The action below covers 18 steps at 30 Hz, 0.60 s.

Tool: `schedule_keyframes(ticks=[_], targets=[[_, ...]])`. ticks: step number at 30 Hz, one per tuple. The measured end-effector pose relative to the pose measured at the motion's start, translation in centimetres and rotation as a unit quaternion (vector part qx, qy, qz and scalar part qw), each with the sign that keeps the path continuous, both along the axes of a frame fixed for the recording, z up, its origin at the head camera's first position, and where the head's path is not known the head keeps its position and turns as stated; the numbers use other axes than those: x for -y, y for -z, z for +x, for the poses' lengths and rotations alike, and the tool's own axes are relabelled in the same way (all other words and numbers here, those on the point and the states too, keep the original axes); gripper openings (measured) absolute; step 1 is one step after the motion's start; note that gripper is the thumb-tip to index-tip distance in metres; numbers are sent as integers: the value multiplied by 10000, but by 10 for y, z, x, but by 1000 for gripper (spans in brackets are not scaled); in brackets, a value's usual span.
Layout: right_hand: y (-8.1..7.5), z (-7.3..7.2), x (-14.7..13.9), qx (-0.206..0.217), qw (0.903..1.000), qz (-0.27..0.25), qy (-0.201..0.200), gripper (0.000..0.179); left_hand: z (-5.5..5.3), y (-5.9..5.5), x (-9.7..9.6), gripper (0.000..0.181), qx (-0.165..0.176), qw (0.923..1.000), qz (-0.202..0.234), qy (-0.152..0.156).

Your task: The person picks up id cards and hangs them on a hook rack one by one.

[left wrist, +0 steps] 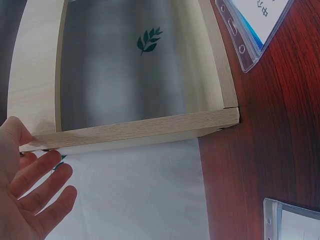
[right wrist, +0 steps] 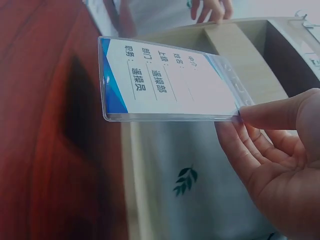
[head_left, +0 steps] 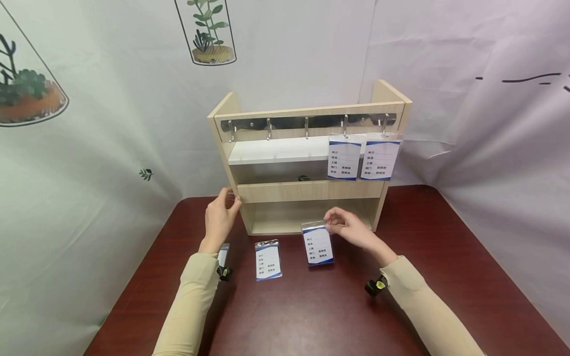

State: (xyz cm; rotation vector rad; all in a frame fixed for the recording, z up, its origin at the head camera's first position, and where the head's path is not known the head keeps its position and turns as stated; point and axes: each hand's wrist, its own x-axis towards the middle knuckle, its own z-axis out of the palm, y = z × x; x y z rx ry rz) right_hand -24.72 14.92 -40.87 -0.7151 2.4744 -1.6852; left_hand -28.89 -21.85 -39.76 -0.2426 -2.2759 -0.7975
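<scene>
My right hand (head_left: 349, 228) pinches a clear-sleeved ID badge (head_left: 318, 244) by its top corner, between thumb and fingertips. In the right wrist view this badge (right wrist: 165, 82) hangs above the red-brown tabletop, its printed face showing. At the other side, my left hand (head_left: 219, 220) grips the left side panel of a small wooden shelf (head_left: 307, 190). The left wrist view has the left thumb (left wrist: 15, 131) on the panel's front edge and the fingers around its outer side. Two badges hang from the shelf's right hooks, one badge (head_left: 345, 158) beside another badge (head_left: 381, 158).
A metal strip (head_left: 285, 122) with several hooks runs along the shelf's upper front. One badge (head_left: 268, 260) lies on the table (head_left: 285, 316) before the shelf; another badge (head_left: 223, 254) is partly hidden by the left wrist. White printed cloth (head_left: 303, 54) surrounds the table.
</scene>
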Motion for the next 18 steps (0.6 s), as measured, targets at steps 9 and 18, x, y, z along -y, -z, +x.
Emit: schedule_keyframes(ticks=[9,18], targets=[[-13,-10,1,-322,9994,-13,159,19,0,1,1,23,-6,10000,-4,-16],[-36,-10,7,-537,9983,-17,240,18,0,0,1,25,-14,10000,7,29]])
